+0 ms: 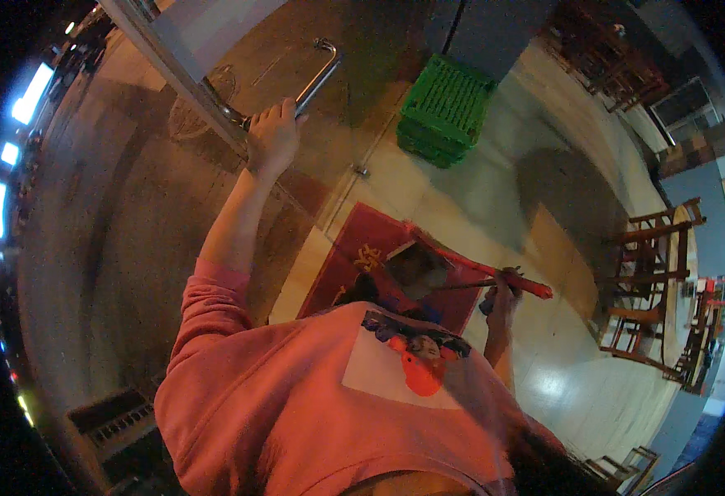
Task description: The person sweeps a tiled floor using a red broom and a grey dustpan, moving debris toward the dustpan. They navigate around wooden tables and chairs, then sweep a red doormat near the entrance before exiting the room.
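Observation:
My left hand [276,137] is wrapped around the chrome bar handle [320,82] of a glass door, close to the door's frame edge [179,80]. Lower right, my right hand [504,291] holds a long, slim red object [462,255], possibly a broom or a folded umbrella. A thin dark rod [465,286] also runs into that hand. At the rod's other end is a dark, flat, squarish pan [417,268], which looks like a long-handled dustpan. Both lie in view above a red doormat [355,232] with yellow markings. The right fingers are dim and partly blurred.
A stack of green plastic crates [446,111] stands beyond the mat by the doorway. A metal threshold strip [362,168] crosses the floor. Wooden chairs [641,291] line the right side, and more wooden furniture [610,56] is at upper right. Dark pavement [127,248] spreads out at left.

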{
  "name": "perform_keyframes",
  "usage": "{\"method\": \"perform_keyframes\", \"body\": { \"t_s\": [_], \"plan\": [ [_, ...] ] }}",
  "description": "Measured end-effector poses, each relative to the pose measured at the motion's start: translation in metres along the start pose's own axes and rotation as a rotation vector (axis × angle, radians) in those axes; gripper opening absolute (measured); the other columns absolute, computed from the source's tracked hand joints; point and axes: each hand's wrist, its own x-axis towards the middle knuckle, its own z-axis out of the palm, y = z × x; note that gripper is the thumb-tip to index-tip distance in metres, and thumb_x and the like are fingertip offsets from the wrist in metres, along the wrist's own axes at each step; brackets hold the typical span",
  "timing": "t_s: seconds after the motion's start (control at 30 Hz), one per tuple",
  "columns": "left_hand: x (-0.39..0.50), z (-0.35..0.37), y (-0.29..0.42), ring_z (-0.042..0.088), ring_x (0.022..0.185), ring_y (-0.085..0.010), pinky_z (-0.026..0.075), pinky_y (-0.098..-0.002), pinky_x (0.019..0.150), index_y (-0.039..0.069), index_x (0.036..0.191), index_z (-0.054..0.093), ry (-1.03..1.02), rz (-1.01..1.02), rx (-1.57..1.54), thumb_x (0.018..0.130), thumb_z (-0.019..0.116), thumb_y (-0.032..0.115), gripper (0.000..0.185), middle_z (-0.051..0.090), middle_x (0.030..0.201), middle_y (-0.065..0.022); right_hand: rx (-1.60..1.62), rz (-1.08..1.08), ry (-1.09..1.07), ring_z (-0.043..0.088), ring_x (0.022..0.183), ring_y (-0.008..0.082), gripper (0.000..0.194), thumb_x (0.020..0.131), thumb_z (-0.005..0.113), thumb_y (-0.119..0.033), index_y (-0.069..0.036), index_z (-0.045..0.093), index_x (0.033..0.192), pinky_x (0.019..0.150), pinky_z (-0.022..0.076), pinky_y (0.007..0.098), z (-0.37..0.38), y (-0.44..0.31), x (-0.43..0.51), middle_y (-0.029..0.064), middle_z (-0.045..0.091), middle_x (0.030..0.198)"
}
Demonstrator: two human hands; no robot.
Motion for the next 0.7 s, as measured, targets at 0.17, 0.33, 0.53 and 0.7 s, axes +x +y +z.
{"method": "perform_keyframes", "body": {
  "t_s": [0.17,0.33,0.53,0.7],
  "plan": [
    [-0.104,0.006,-0.007,0.061,0.082,-0.0313,0.046,-0.0429,0.073,0.008,0.106,0.052,-0.043,-0.059,0.045,0.082,0.059,0.029,0.033,0.062,0.088,-0.0120,0.000,0.031,-0.179,0.044,0.043,0.0091,0.019,0.076,0.068,-0.009,-0.007,0.056,0.092,0.038,0.0347,0.0238,-0.053,0.040,-0.017,0.0016,0.053,0.064],
    [-0.189,-0.114,0.043,0.060,0.085,-0.0311,0.045,-0.0423,0.076,0.008,0.112,0.052,-0.160,-0.198,0.096,0.083,0.058,0.029,0.036,0.062,0.091,-0.0111,-0.121,0.017,-0.153,0.045,0.043,0.0098,0.019,0.077,0.068,-0.010,-0.007,0.056,0.091,0.039,0.0359,0.0238,-0.163,-0.014,-0.063,0.0028,0.054,0.065],
    [-0.298,-0.242,0.097,0.059,0.091,-0.0311,0.045,-0.0430,0.079,0.008,0.116,0.052,-0.015,-0.151,0.080,0.083,0.059,0.029,0.040,0.061,0.096,-0.0129,-0.077,0.085,-0.295,0.046,0.044,0.0107,0.021,0.077,0.068,-0.010,-0.006,0.058,0.094,0.039,0.0375,0.0254,-0.295,-0.068,-0.131,0.0026,0.055,0.068],
    [-0.385,-0.301,0.124,0.058,0.094,-0.0323,0.044,-0.0422,0.082,0.008,0.119,0.050,-0.038,-0.172,0.072,0.084,0.058,0.026,0.040,0.060,0.101,-0.0141,-0.145,0.061,-0.333,0.047,0.049,0.0091,0.020,0.077,0.068,-0.008,-0.007,0.058,0.094,0.044,0.0378,0.0245,-0.371,-0.057,-0.164,0.0014,0.055,0.069]
  ]
}}
